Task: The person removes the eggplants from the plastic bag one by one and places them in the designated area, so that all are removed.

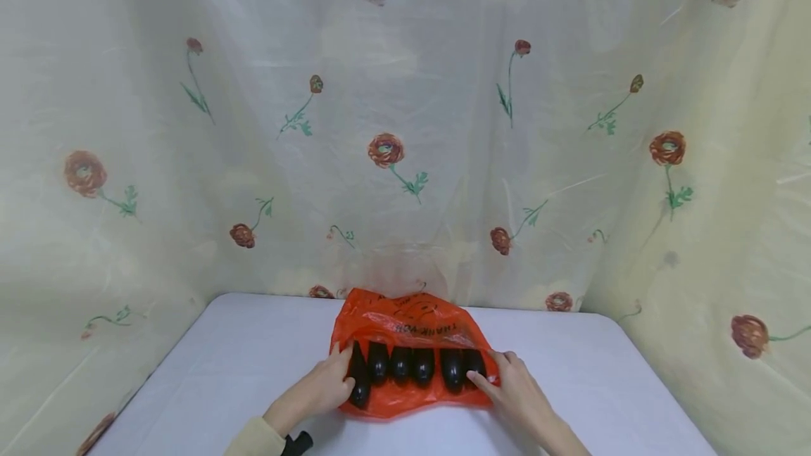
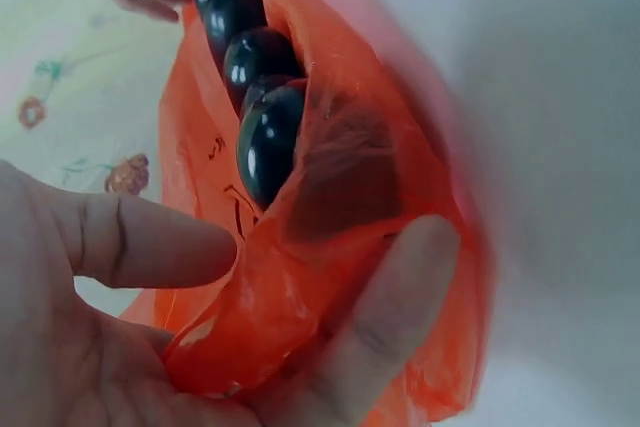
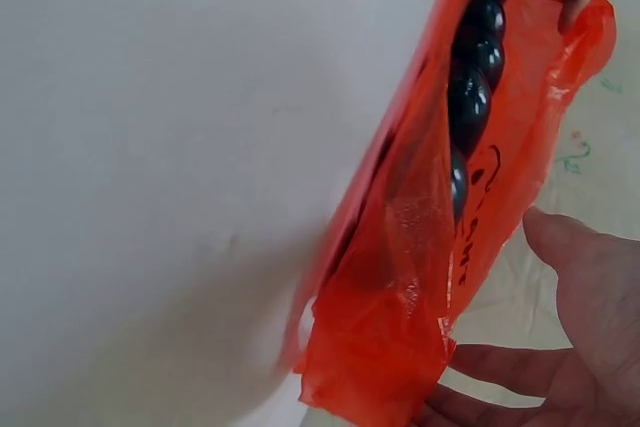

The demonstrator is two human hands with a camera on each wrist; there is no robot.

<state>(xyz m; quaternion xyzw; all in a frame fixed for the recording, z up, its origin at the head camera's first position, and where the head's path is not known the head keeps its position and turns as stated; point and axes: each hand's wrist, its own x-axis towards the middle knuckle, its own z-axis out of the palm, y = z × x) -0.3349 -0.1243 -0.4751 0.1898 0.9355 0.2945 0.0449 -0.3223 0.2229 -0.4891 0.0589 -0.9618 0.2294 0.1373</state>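
At lower left of centre in the head frame, a beige cloth sleeve [image 1: 256, 438] with a black band [image 1: 296, 445] at the wrist leads to the left hand [image 1: 326, 380], its thumb and forefinger spread around the left end of a wrinkled, translucent orange-red plastic bag [image 1: 415, 403]; how firmly it presses I cannot tell. The bag lies at bottom centre of the frame on a white table [image 1: 570, 350], its long axis running left to right, its black lettering upside down. In it, just beside the left thumb, is a long, glossy, nearly black eggplant [image 1: 361, 393], narrow end towards the top of the frame, broad rounded end towards the bottom. Rightwards follow three shorter dark eggplants [image 1: 400, 364] side by side, then, past a small gap, a dark pair [image 1: 453, 369]; all five point their rounded ends down the frame, long axes nearly upright in it. The right hand [image 1: 514, 385], thumb and fingers spread, touches the bag's right end, thumb tip over the rightmost eggplant. A pale floral curtain [image 1: 443, 90] spans the background.
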